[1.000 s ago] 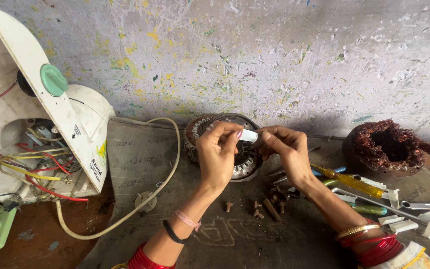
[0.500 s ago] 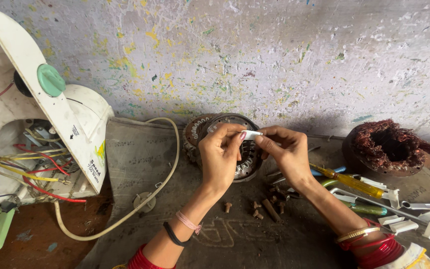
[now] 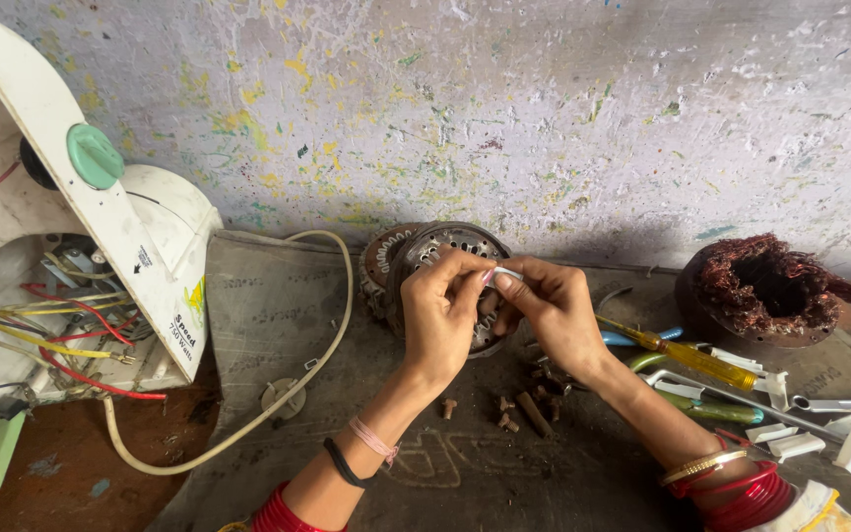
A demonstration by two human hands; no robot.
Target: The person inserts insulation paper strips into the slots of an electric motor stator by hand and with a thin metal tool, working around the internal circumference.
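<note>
Both hands, left hand [image 3: 442, 313] and right hand [image 3: 554, 307], pinch one small white strip [image 3: 504, 273] lying crosswise between them, just before the metal stator [image 3: 437, 248].

We note the motor stator [image 3: 440, 258] against the wall; opened appliance housing [image 3: 81, 236] to its left, copper coil [image 3: 770, 291] right, screwdrivers [image 3: 687, 360] between, bolts [image 3: 519, 409] before it.
</note>
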